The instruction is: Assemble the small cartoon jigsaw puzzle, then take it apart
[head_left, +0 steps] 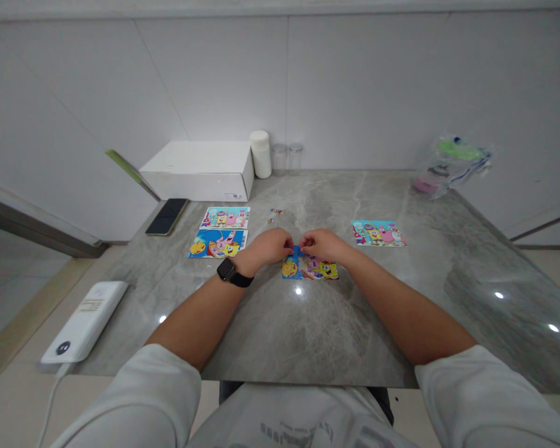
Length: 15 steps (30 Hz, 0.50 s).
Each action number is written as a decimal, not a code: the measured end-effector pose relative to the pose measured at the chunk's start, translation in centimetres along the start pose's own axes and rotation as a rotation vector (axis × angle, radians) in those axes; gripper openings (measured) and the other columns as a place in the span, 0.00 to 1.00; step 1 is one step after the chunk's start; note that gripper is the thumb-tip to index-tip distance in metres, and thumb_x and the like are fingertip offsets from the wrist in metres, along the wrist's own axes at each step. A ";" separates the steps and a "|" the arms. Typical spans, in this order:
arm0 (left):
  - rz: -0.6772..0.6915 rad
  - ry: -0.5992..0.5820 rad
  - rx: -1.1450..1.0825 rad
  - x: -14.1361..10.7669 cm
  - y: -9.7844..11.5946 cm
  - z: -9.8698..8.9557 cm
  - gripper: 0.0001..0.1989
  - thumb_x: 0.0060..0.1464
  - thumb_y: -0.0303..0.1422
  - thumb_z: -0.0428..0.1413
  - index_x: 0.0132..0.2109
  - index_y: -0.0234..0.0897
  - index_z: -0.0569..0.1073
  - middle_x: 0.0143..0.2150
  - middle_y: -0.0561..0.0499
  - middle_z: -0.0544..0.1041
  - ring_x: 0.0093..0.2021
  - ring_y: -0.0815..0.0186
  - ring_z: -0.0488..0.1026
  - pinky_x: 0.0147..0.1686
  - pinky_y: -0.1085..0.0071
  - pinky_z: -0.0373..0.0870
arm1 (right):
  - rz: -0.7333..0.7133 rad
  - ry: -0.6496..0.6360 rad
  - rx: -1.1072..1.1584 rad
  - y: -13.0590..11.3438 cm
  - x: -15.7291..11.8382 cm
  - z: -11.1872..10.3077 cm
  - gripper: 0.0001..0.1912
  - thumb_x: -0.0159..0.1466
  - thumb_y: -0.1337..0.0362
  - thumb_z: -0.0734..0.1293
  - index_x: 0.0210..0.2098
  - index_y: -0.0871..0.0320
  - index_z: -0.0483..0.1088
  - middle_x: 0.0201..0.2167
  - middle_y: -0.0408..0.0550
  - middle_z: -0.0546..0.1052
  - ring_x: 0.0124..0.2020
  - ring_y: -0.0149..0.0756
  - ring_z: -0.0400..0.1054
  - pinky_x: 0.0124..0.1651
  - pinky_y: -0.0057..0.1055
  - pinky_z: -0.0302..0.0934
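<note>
The cartoon picture [310,269] being worked on lies flat on the table [350,336], bright blue at its left and along the top, with a round golden shape in the left corner, a pink figure in the middle and a yellow one at the right; its upper part is partly covered by the fingers. I count one such picture between the hands, two printed cards at the left, the upper card [225,217] touching or nearly touching the lower card [217,244], and one puzzle-like picture [379,233] at the right. A few small colourful pieces [277,211] lie farther back (too tiny for me to count from here). There are two clear jars [295,159], one white bottle [261,154] and one white box [198,171].

The worked picture sits below and between both hands, nearer the body. The left hand [275,246] bends its fingers toward the thumb at the upper left; the right hand [321,244] does likewise at the top edge. Whether either pinches a piece, I cannot tell.
</note>
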State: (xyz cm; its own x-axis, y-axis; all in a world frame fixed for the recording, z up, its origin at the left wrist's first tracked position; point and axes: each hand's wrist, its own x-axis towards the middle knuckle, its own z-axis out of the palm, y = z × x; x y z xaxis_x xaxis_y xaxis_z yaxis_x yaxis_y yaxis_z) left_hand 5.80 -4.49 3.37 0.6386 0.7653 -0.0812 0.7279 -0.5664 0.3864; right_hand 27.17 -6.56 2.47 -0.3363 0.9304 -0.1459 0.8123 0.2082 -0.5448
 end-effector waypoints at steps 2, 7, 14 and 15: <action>-0.012 -0.003 0.009 0.0 0.2 -0.1 0.08 0.59 0.34 0.62 0.41 0.38 0.85 0.39 0.46 0.84 0.38 0.59 0.78 0.39 0.66 0.69 | -0.005 0.004 -0.013 0.0 0.0 0.1 0.06 0.63 0.68 0.72 0.37 0.54 0.83 0.32 0.43 0.84 0.34 0.35 0.77 0.36 0.28 0.63; -0.048 0.026 0.033 0.0 0.6 0.0 0.10 0.60 0.36 0.60 0.40 0.38 0.85 0.39 0.45 0.84 0.37 0.60 0.77 0.38 0.67 0.69 | -0.007 0.002 -0.038 -0.1 -0.1 0.3 0.07 0.63 0.68 0.72 0.38 0.54 0.83 0.32 0.44 0.84 0.34 0.36 0.77 0.36 0.28 0.63; -0.055 0.052 0.044 -0.1 0.8 0.0 0.10 0.59 0.37 0.60 0.38 0.38 0.85 0.37 0.45 0.84 0.35 0.61 0.76 0.36 0.67 0.67 | -0.009 0.005 -0.075 -0.6 -0.2 0.3 0.08 0.63 0.69 0.71 0.38 0.55 0.83 0.34 0.45 0.85 0.36 0.36 0.77 0.37 0.28 0.62; -0.052 0.051 0.037 -0.1 0.8 0.0 0.10 0.59 0.37 0.61 0.38 0.38 0.85 0.37 0.45 0.84 0.35 0.61 0.76 0.36 0.67 0.67 | -0.007 0.006 -0.082 -0.7 -0.2 0.4 0.08 0.63 0.69 0.71 0.38 0.54 0.83 0.34 0.45 0.85 0.36 0.36 0.77 0.37 0.28 0.62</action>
State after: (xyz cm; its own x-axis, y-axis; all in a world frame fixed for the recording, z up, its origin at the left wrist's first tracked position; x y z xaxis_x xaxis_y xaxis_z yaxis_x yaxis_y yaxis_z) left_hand 6.32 -5.07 3.71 0.5871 0.8078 -0.0530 0.7690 -0.5361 0.3482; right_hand 26.47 -7.01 2.54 -0.3396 0.9304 -0.1376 0.8462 0.2384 -0.4765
